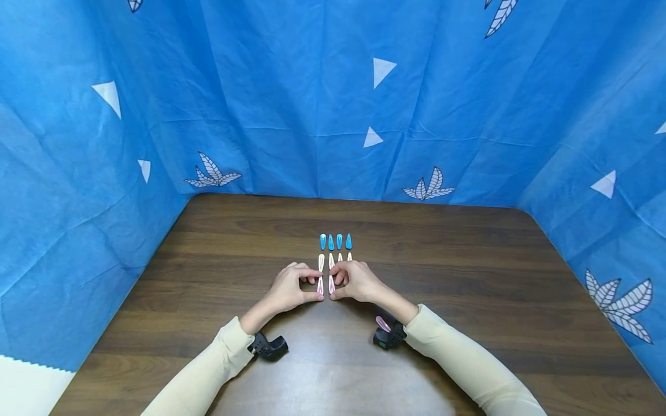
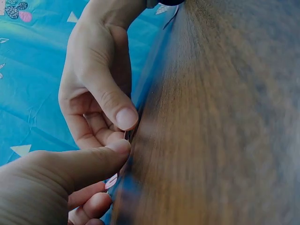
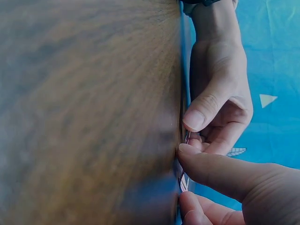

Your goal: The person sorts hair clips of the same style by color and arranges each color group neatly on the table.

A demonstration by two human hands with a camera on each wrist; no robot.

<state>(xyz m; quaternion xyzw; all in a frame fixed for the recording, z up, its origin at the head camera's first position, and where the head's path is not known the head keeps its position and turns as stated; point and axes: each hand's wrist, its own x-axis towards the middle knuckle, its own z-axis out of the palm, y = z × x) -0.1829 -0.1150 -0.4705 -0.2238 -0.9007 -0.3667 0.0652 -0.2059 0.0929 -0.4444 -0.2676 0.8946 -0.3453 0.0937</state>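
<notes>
My left hand (image 1: pixel 289 286) holds a pink snap hair clip (image 1: pixel 320 286) by its two ends, thumb at the near end and forefinger at the far end. Just to its right, my right hand (image 1: pixel 362 282) has another pink hair clip (image 1: pixel 331 284) between thumb and forefinger in the same way. Both clips lie side by side at the table surface, a small gap apart. Beyond them is a row of cream hair clips (image 1: pixel 321 262), partly covered by the right hand. In the wrist views the clips show only as thin slivers between fingertips.
A row of several blue hair clips (image 1: pixel 339 241) lies farthest away on the brown wooden table (image 1: pixel 447 248). One more pink hair clip (image 1: pixel 383 323) lies near the right wrist, beside the black wrist camera (image 1: pixel 387 337). A blue curtain (image 1: pixel 291 104) encloses the back and sides.
</notes>
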